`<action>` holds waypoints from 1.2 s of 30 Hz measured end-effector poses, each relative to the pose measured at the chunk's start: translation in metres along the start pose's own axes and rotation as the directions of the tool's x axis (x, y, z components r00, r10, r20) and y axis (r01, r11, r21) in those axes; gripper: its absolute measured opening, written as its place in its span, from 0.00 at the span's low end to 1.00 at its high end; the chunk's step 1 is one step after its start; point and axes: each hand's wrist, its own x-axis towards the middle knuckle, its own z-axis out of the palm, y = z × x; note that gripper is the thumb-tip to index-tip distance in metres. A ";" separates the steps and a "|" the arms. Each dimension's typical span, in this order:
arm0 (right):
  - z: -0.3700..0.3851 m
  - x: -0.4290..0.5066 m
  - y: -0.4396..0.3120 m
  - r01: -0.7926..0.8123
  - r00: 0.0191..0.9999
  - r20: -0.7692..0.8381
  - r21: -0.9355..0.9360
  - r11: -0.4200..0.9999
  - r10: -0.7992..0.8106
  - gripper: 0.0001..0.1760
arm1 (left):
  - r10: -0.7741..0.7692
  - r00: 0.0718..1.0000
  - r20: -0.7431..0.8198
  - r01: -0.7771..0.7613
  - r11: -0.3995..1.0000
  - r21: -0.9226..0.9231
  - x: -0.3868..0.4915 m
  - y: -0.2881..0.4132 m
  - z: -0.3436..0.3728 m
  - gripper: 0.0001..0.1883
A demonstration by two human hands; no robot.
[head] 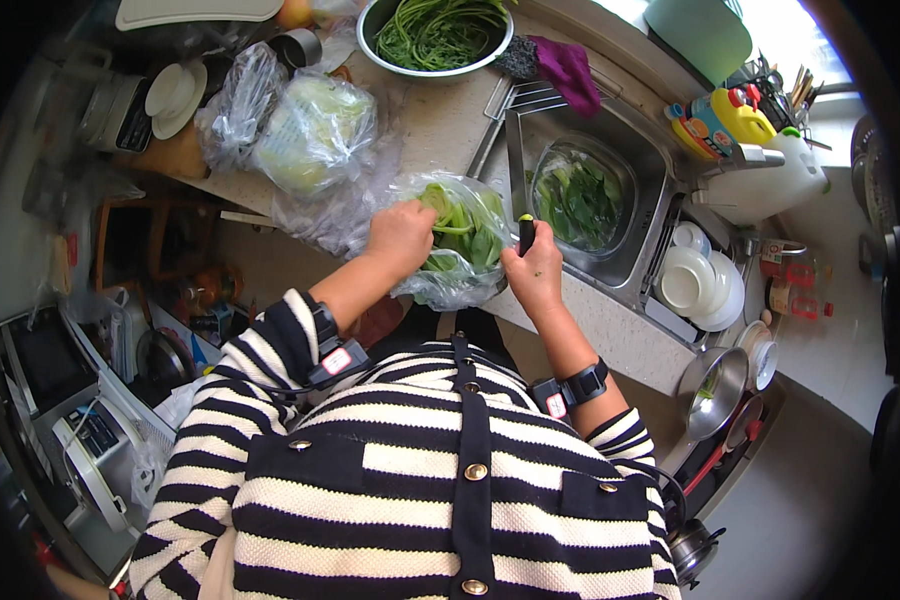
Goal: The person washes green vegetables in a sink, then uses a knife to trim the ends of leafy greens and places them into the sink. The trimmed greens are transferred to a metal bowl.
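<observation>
My left hand (399, 236) has its fingers closed on green leafy vegetables (461, 225) at the mouth of a clear plastic bag (450, 289). Beside the bag's right edge, my right hand (532, 270) grips the black handle of a kitchen knife (517, 161), whose blade points away from me, over the sink's near-left rim. Whether my right fingers also pinch the bag is hard to tell. In the steel sink (649, 169), more leafy greens (586, 199) lie in a clear container.
A bowl of thin-stemmed greens (435, 71) stands at the counter's back. Bagged pale vegetables (315, 135) are at the left. A purple cloth (566, 71) hangs over a wire rack (532, 97). White bowls (688, 281) and a steel bowl (712, 394) stand right of the sink.
</observation>
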 end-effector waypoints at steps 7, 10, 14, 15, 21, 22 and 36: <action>-0.017 -0.009 -0.018 0.186 0.982 0.017 0.042 0.982 -0.187 0.23 | -0.179 0.926 0.333 0.378 0.460 -0.803 0.005 -0.020 -0.022 0.11; -0.020 -0.014 -0.033 0.395 0.918 -0.048 0.072 0.916 -0.393 0.17 | -0.124 0.926 0.357 0.374 0.441 -0.816 0.006 -0.020 -0.021 0.12; -0.017 -0.020 -0.046 0.475 0.877 0.034 0.084 0.876 -0.479 0.15 | -0.183 0.954 0.239 0.294 0.732 -0.615 0.001 -0.011 -0.017 0.13; -0.015 -0.021 -0.047 0.480 0.874 0.043 0.086 0.873 -0.485 0.15 | -0.202 0.963 0.181 0.268 0.801 -0.535 -0.001 -0.008 -0.016 0.13; -0.001 -0.021 -0.023 0.417 0.890 0.232 -0.064 0.907 -0.393 0.17 | -0.169 0.967 -0.190 0.064 0.884 -0.463 -0.005 -0.005 -0.020 0.12; -0.003 -0.022 -0.016 0.399 0.890 0.269 -0.074 0.914 -0.367 0.17 | -0.232 0.963 -0.141 0.115 0.819 -0.562 -0.004 -0.009 -0.023 0.12; -0.023 -0.030 -0.011 0.209 0.969 0.101 0.156 0.965 -0.226 0.16 | -0.403 0.872 0.279 0.135 -0.349 -0.927 0.045 -0.014 -0.058 0.09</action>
